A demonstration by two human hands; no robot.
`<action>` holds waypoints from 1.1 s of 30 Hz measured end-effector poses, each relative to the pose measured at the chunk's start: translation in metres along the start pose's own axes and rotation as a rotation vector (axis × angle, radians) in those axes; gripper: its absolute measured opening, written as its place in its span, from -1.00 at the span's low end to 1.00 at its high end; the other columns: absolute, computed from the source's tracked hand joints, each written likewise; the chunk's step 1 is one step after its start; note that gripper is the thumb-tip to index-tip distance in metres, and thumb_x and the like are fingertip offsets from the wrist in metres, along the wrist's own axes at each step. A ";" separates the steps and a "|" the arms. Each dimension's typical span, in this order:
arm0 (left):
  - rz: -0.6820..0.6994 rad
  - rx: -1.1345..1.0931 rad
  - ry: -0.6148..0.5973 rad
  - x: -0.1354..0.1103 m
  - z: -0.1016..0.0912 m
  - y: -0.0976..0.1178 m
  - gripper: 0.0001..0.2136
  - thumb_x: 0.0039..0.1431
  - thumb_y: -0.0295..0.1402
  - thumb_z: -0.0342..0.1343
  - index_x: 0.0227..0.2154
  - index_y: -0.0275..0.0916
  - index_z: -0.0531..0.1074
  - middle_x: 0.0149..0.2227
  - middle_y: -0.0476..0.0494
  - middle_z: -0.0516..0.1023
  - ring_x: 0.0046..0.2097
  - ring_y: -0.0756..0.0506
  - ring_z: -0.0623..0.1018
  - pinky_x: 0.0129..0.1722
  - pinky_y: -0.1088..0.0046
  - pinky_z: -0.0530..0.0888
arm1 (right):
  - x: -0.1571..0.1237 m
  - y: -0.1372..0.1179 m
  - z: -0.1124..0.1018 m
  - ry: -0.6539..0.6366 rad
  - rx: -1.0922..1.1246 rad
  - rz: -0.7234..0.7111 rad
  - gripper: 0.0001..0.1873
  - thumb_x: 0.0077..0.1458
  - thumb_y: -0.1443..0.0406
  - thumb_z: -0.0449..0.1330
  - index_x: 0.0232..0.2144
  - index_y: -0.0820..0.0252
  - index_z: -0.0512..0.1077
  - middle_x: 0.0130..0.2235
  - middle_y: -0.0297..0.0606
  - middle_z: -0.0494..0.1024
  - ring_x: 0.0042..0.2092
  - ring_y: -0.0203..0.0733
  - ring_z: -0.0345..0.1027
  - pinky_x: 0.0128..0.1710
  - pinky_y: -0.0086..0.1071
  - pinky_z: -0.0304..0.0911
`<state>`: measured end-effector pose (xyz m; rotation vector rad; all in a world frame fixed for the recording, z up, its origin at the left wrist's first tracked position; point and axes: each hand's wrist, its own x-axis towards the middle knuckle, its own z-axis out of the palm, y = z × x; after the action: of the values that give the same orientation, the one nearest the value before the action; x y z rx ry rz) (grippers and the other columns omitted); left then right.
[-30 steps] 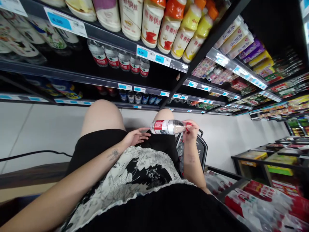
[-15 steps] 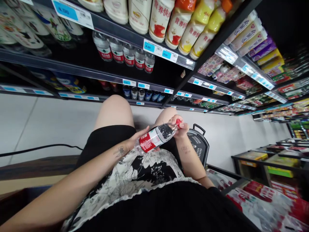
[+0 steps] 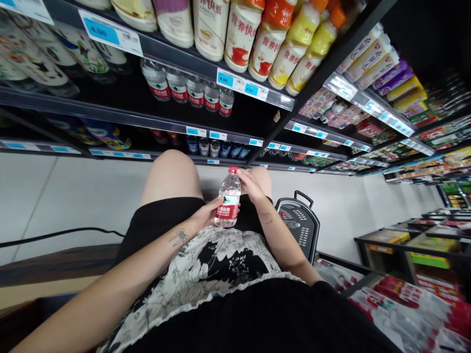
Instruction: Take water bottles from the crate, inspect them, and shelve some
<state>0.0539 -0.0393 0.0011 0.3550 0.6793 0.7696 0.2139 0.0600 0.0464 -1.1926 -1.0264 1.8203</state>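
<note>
A clear water bottle [image 3: 228,208] with a red cap and a red-and-white label stands nearly upright over my lap, its label towards me. My left hand [image 3: 207,214] is wrapped round the lower body from the left, thumb at the label, other fingers mostly hidden behind. At the upper right side, my right hand [image 3: 251,186] holds the bottle by its neck and shoulder, fingertips just beside the cap. Several similar small water bottles [image 3: 196,91] stand in a row on the shelf ahead.
A dark shopping basket [image 3: 312,223] with a raised handle sits on the floor at my right, with a clear bottle inside. Shelves of milk drink bottles [image 3: 239,41] and cans [image 3: 215,147] rise ahead. Packs of bottles [image 3: 401,314] lie at lower right. A black cable [image 3: 62,235] crosses at left.
The bottle has turned from lying tilted to the right to nearly upright, its label front now towards me. My right hand has moved left, from gripping the cap to the neck side.
</note>
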 end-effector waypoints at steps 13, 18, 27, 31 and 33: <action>0.270 0.589 0.280 0.017 -0.018 -0.012 -0.36 0.09 0.09 0.21 0.18 -0.10 0.34 0.15 -0.20 0.52 0.25 -0.31 0.43 0.21 0.17 0.40 | 0.014 0.051 -0.005 0.116 0.411 0.281 -0.45 0.39 -0.09 -0.06 -0.29 0.23 0.43 -0.42 -0.25 0.60 -0.39 -0.23 0.51 -0.25 -0.34 0.46; 0.063 0.556 0.136 0.017 -0.010 -0.007 -0.39 -0.06 0.04 0.37 -0.01 -0.23 0.46 -0.15 -0.17 0.63 -0.18 -0.19 0.61 -0.27 0.36 0.51 | 0.005 0.042 -0.021 0.029 0.512 0.274 -0.18 0.27 -0.31 -0.21 -0.30 0.25 0.46 -0.47 -0.20 0.57 -0.44 -0.18 0.49 -0.36 -0.31 0.47; 0.020 0.652 -0.058 0.013 0.007 -0.013 -0.42 -0.08 0.00 0.41 -0.05 -0.25 0.54 -0.08 -0.21 0.68 0.00 -0.32 0.62 0.06 0.14 0.48 | -0.008 0.035 -0.019 -0.264 0.535 0.287 0.04 0.13 -0.41 -0.42 -0.17 0.29 0.45 -0.42 -0.09 0.58 -0.31 -0.01 0.49 -0.19 -0.04 0.49; 0.160 0.684 0.154 0.009 0.013 -0.014 -0.35 -0.11 0.00 0.41 0.03 -0.24 0.49 0.00 -0.23 0.65 0.07 -0.36 0.59 0.13 0.07 0.46 | 0.001 0.040 -0.014 -0.276 0.514 0.311 -0.07 0.19 -0.37 -0.37 -0.22 0.24 0.42 -0.42 -0.15 0.55 -0.31 -0.06 0.50 -0.23 -0.11 0.50; 0.172 0.675 0.196 0.009 0.015 -0.013 -0.35 -0.13 0.00 0.41 0.00 -0.25 0.50 -0.01 -0.24 0.65 0.06 -0.37 0.60 0.12 0.06 0.47 | 0.006 0.044 -0.015 -0.247 0.497 0.295 -0.16 0.25 -0.32 -0.33 -0.26 0.21 0.40 -0.45 -0.20 0.53 -0.34 -0.09 0.49 -0.27 -0.16 0.51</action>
<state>0.0750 -0.0425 0.0014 0.9698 1.1008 0.7262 0.2198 0.0495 0.0011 -0.8581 -0.4835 2.3235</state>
